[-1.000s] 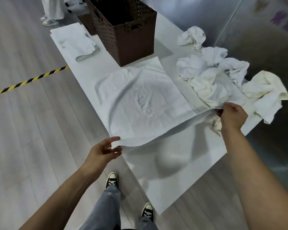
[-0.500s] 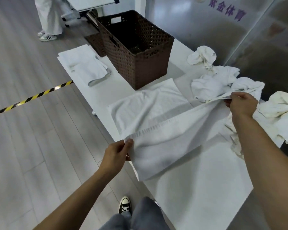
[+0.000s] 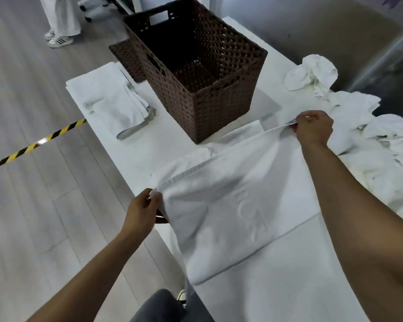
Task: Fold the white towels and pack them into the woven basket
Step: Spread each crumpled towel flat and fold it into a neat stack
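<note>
Near edge of towel (image 3: 230, 205) now carried over toward far edge, halving it. Left hand (image 3: 141, 210) and right hand (image 3: 313, 129) fingers pinching corners (basket (image 3: 209, 112) apparently empty).

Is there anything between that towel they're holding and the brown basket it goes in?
Nothing visible blocks it. Both hands, left hand and right hand, pinch the towel, and the woven basket stands right beyond its far edge, open on top. Only bare table lies between.
</note>
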A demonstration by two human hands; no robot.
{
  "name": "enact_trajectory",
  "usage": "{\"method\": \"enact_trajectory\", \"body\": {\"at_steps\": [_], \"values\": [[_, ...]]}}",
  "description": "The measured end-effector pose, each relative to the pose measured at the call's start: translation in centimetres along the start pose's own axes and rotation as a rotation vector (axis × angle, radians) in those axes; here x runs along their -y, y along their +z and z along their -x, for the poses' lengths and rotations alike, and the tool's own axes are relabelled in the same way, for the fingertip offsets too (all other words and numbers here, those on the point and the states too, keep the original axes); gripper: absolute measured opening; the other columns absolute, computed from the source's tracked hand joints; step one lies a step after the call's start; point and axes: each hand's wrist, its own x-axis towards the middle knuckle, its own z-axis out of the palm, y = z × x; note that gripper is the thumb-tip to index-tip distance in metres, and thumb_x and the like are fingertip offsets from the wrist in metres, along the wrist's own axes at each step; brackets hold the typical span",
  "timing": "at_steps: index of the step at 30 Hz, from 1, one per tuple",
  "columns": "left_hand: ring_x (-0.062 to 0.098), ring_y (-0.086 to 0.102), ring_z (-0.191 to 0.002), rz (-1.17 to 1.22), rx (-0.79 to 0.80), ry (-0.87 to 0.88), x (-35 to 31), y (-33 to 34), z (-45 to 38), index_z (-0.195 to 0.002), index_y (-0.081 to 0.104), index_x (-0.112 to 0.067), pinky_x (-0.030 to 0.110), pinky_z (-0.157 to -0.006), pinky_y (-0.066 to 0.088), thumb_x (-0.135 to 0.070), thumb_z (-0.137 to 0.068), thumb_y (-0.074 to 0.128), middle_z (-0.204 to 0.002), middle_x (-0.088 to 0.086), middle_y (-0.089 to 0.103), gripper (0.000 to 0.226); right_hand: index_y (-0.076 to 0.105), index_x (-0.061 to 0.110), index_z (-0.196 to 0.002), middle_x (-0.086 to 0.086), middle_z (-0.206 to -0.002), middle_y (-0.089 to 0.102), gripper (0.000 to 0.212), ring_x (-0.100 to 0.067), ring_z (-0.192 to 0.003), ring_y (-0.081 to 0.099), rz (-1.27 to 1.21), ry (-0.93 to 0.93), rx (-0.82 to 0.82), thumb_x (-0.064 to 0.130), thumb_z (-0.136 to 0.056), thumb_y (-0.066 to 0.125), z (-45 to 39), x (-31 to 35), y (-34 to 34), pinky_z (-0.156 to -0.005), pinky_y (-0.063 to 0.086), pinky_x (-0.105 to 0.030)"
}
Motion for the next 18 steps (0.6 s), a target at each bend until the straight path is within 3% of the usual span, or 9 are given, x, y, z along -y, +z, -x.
{"method": "enact_trajectory", "body": {"at_steps": [3, 8, 13, 16, 18], "values": [[0.036, 0.074, -0.073, -0.043, -0.043, -0.046, -0.1, -0.4, -4.2, -0.099, 0.065, -0.003, 0.045, -0.064, 0.062, -0.015, -0.105, 0.046, -0.086, 0.018, 0.072, 0.023, 0.07, 0.024, -0.083, 0.004, -0.086, 0.074, 0.01, -0.018, -0.085, 0.073, 0.072, -0.005, 0.044, 0.017, -0.076, 0.067, -2.7, 0.1, 4.8, -0.079, 0.062, -0.042], [0.034, 0.074, -0.075, -0.164, -0.087, -0.124, 0.7, -1.5, -9.9, -0.094, 0.062, -0.003, 0.043, -0.066, 0.063, -0.017, -0.105, 0.047, -0.087, 0.017, 0.07, 0.023, 0.073, 0.015, -0.095, -0.002, -0.099, 0.076, 0.013, -0.02, -0.096, 0.07, 0.173, -0.039, 0.084, 0.015, -0.084, 0.065, -3.3, 0.5, 10.6, -0.088, 0.056, -0.031], [0.027, 0.073, -0.075, -0.418, -0.01, -0.12, 0.9, -2.6, -14.6, -0.088, 0.065, -0.01, 0.045, -0.076, 0.063, -0.022, -0.103, 0.05, -0.083, 0.012, 0.069, 0.025, 0.061, 0.035, -0.095, -0.001, -0.094, 0.074, 0.021, -0.027, -0.091, 0.073, 0.159, 0.051, 0.189, 0.029, -0.076, 0.068, -4.7, -2.8, 13.7, -0.087, 0.059, -0.047], [0.03, 0.071, -0.074, -0.632, 0.065, -0.124, 1.5, -3.5, -16.7, -0.084, 0.065, -0.013, 0.048, -0.075, 0.06, -0.026, -0.099, 0.051, -0.08, 0.009, 0.07, 0.024, 0.061, 0.021, -0.119, 0.001, -0.101, 0.07, 0.029, -0.021, -0.092, 0.066, 0.267, 0.043, 0.205, 0.021, -0.09, 0.064, 0.4, -3.7, 13.0, -0.084, 0.053, -0.031], [0.034, 0.068, -0.077, -0.735, 0.104, -0.122, 1.1, -3.7, -17.9, -0.081, 0.064, -0.015, 0.046, -0.074, 0.058, -0.022, -0.096, 0.05, -0.077, 0.007, 0.069, 0.022, 0.06, 0.017, -0.123, 0.004, -0.099, 0.065, 0.03, -0.02, -0.088, 0.062, 0.301, 0.102, 0.186, 0.015, -0.093, 0.061, 4.4, -5.3, 12.2, -0.079, 0.049, -0.027]]}}
